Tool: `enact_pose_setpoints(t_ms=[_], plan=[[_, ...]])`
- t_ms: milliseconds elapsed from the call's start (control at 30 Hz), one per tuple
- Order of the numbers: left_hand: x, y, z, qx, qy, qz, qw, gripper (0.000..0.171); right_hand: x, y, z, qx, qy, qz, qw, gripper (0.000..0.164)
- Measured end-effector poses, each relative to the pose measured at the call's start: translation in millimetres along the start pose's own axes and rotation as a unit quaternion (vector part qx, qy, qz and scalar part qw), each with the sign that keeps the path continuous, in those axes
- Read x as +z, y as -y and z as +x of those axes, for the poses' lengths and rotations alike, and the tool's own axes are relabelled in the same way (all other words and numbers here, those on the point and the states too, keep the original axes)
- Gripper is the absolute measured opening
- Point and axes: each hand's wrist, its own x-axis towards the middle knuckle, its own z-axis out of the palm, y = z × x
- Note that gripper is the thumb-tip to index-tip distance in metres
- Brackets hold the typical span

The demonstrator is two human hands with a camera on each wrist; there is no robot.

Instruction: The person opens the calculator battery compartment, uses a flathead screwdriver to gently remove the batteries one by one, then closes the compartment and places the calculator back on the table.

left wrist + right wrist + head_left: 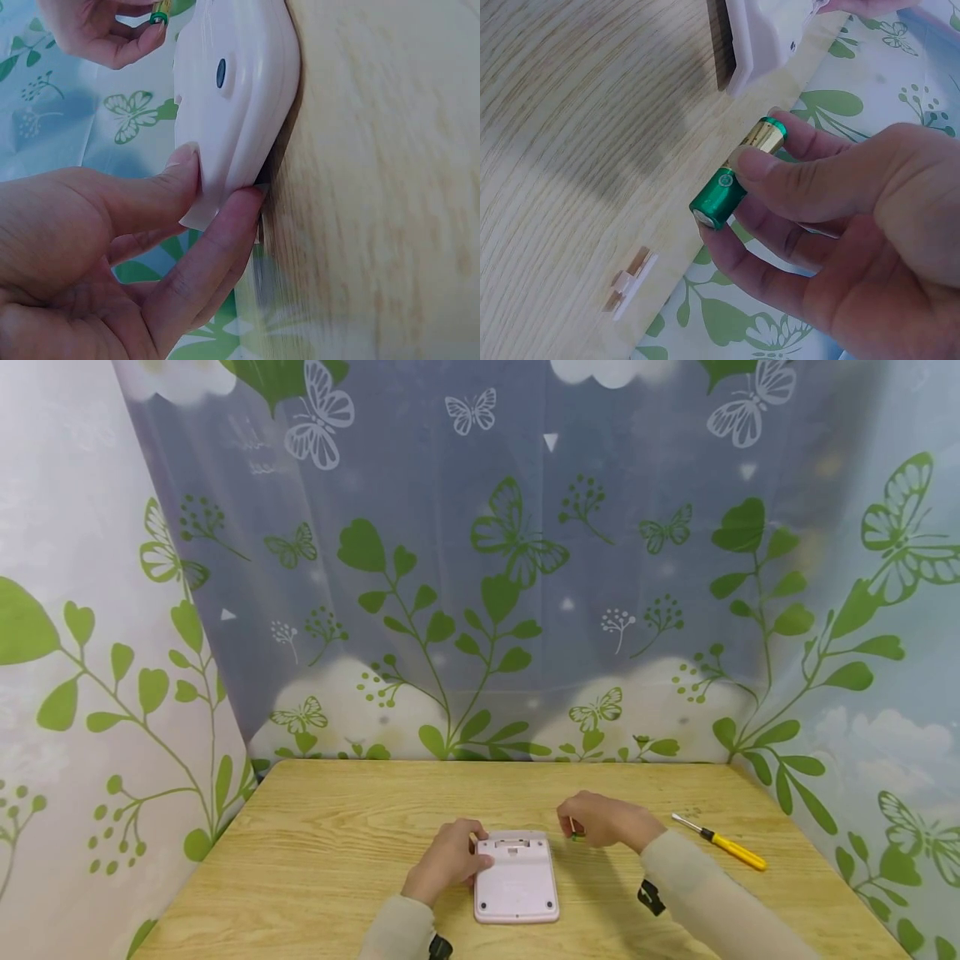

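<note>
With our left hand (446, 862) we pinch the edge of the pale pink device (516, 883), which lies on the table (345, 818); with our right hand (603, 820) we pinch a green-and-gold battery (724, 189) off to its right. Farther right lies a yellow-handled screwdriver (726, 845).

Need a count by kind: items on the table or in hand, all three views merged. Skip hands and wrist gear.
Pale pink device: 1
Green-and-gold battery: 1
Yellow-handled screwdriver: 1
Small pale piece, lying on the table: 1
Total: 4
</note>
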Motion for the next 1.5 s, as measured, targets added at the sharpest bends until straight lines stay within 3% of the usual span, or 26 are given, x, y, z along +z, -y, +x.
enact_pose_setpoints(t_ms=[667, 1100, 1500], plan=[[1.0, 0.1, -0.2, -0.004, -0.003, 0.015, 0.9999, 0.028, 4.4, -5.8, -3.3, 0.036, 0.006, -0.001, 0.999, 0.047], [0.6, -0.6, -0.2, -0.006, -0.002, 0.023, 0.9997, 0.028, 5.1, -16.4, -8.8, 0.009, 0.000, -0.013, 1.000, 0.049], [-0.6, 0.1, 0.8, -0.007, -0.002, 0.021, 0.9998, 0.028, 3.4, -19.8, -13.4, 0.012, -0.001, -0.007, 1.000, 0.046]])
